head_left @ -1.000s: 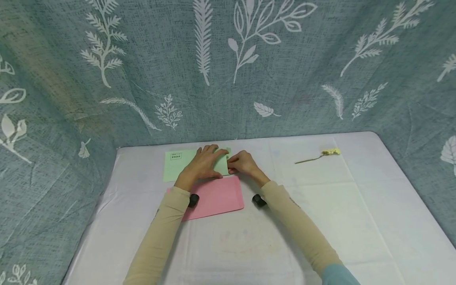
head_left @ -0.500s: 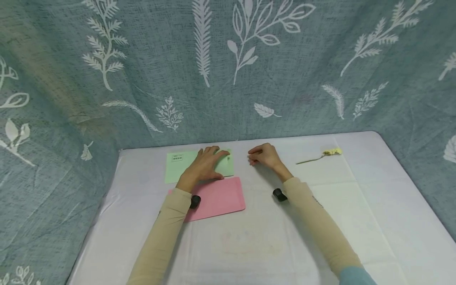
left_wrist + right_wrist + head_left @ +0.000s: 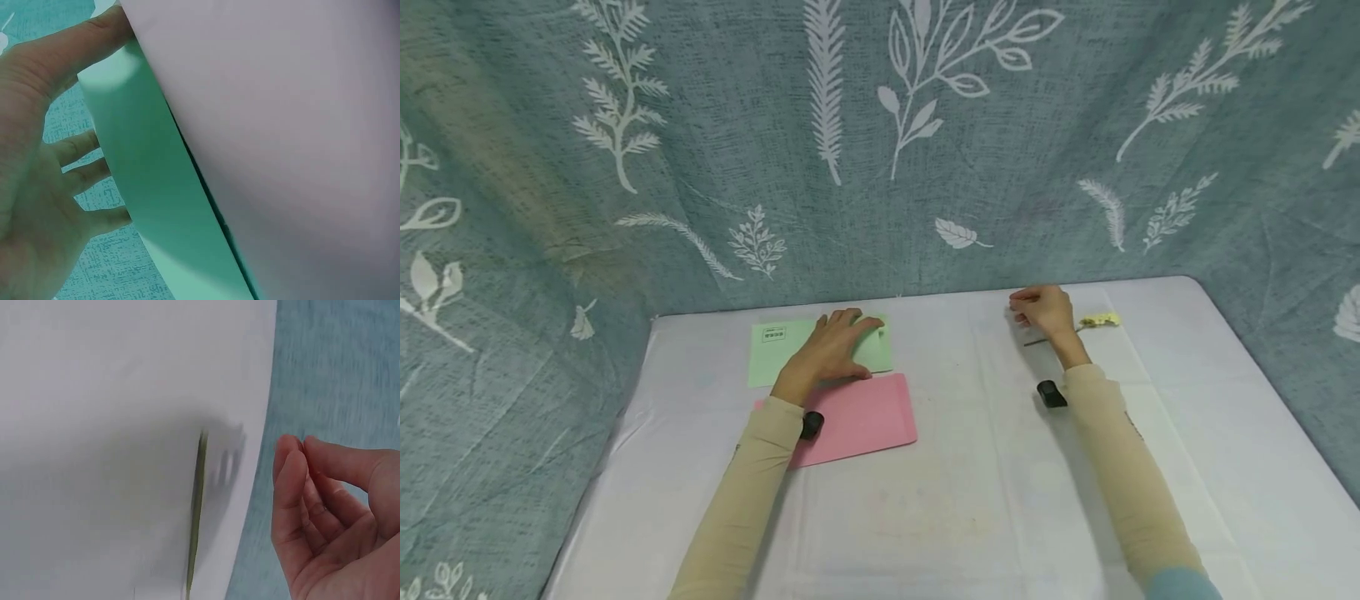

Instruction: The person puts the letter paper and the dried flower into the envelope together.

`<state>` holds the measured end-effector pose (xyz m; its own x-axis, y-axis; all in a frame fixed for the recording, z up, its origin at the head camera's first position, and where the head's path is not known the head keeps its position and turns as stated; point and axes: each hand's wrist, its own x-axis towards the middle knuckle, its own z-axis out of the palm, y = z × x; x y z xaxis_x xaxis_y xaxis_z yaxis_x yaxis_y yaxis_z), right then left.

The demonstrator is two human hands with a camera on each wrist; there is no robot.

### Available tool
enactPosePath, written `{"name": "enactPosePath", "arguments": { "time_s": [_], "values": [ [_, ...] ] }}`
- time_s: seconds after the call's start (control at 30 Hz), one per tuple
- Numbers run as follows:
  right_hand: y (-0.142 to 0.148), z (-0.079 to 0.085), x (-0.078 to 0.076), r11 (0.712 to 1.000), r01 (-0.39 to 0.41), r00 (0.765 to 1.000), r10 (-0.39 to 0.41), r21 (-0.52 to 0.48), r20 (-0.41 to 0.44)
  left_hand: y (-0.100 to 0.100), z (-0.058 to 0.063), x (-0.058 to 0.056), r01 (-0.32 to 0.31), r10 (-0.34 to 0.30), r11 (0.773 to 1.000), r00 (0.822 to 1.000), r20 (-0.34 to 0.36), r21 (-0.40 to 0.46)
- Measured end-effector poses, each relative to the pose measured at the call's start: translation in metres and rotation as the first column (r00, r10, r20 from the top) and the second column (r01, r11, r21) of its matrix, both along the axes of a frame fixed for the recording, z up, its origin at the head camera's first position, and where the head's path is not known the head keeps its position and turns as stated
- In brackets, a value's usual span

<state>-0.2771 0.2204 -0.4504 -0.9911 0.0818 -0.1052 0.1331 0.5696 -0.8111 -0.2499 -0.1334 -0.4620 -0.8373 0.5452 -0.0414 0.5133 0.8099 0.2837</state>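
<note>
My left hand (image 3: 829, 348) rests on a light green envelope (image 3: 763, 360) with its fingers spread. In the left wrist view, the thumb lies at the edge of that green envelope (image 3: 150, 169). My right hand (image 3: 1048, 312) hovers over the stem of a yellow flower (image 3: 1101, 319). The right wrist view has the green stem (image 3: 197, 512) on the white cloth, apart from the fingers. There the loosely bent fingers of the right hand (image 3: 331, 519) bring thumb and fingertips together, with nothing visible between them. The right hand hides part of the stem in the head view.
A pink envelope (image 3: 865, 421) lies just in front of the green one, partly under the left wrist. White cloth covers the table (image 3: 940, 500). Behind its far edge hangs a blue-green curtain (image 3: 850, 225) with white leaf patterns.
My right hand has left the green envelope's right end and moved right, to above the flower's stem. The left hand has stayed on the green envelope.
</note>
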Motion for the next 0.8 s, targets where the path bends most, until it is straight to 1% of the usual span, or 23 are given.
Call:
{"name": "enactPosePath", "arguments": {
  "time_s": [0.13,0.23,0.37,0.4,0.43,0.6,0.63,0.73,0.8],
  "values": [
    [0.022,0.003,-0.001,0.999,0.034,0.999,-0.035,0.030,0.011,-0.001,0.001,0.000,-0.009,0.009,1.000,1.000,0.011,0.006],
    [0.037,0.005,0.001,0.996,0.073,0.997,-0.073,0.058,0.007,0.000,0.001,0.000,-0.004,0.004,1.000,1.000,0.014,0.007],
    [0.056,0.010,0.004,0.986,0.112,0.994,-0.112,0.121,-0.006,0.001,0.001,-0.001,-0.007,0.007,1.000,1.000,0.012,0.003],
    [0.066,0.000,-0.001,0.980,0.132,0.991,-0.129,0.146,-0.030,0.001,0.001,-0.001,-0.009,0.009,1.000,1.000,0.012,0.002],
    [0.074,-0.005,-0.004,0.977,0.146,0.989,-0.142,0.158,-0.036,0.001,0.001,-0.001,-0.010,0.010,1.000,1.000,0.012,0.001],
    [0.111,-0.023,-0.011,0.948,0.224,0.974,-0.224,0.228,-0.025,0.001,0.001,-0.001,-0.005,0.005,1.000,1.000,0.009,0.008],
    [0.112,-0.015,-0.005,0.945,0.225,0.972,-0.233,0.237,0.005,0.000,0.000,0.000,-0.002,0.002,1.000,1.000,0.009,0.009],
    [0.119,-0.006,0.004,0.932,0.224,0.968,-0.246,0.286,0.045,0.000,0.000,-0.001,0.005,-0.005,1.000,1.000,0.007,0.009],
    [0.122,-0.001,0.011,0.930,0.200,0.971,-0.230,0.309,0.063,0.001,0.000,-0.001,0.006,-0.006,1.000,1.000,0.004,0.013]
  ]
}}
